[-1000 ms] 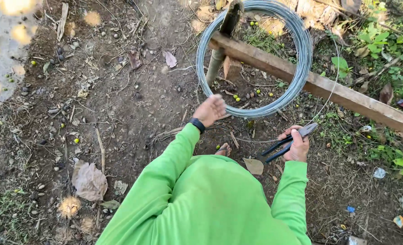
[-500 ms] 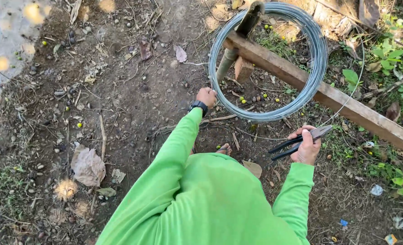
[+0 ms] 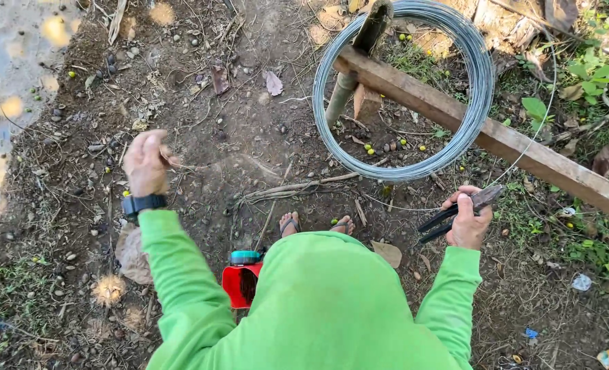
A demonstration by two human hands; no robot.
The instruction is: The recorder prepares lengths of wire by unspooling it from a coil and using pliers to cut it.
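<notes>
My left hand (image 3: 147,161), with a black watch on the wrist, is closed in a fist out to the left over bare soil. A thin wire (image 3: 400,204) runs taut from it towards the black pliers (image 3: 455,214), which my right hand (image 3: 467,223) grips at the right. Beyond them, a large coil of grey wire (image 3: 479,82) hangs around a slanted wooden beam (image 3: 524,154) and a short post (image 3: 359,51). Another thin strand (image 3: 550,89) curves from the coil down towards my right hand. My green sleeves and chest fill the bottom of the view.
A red container with a teal lid (image 3: 239,282) stands by my sandalled feet (image 3: 290,223). A puddle (image 3: 3,75) lies at the far left. Twigs, dry leaves, stones and small yellow fruits (image 3: 369,147) litter the soil; green weeds (image 3: 592,75) grow at the right.
My left hand has pulled away from the coil, far to the left and nearer to me. The right hand keeps the pliers in about the same place. The red container has come into view.
</notes>
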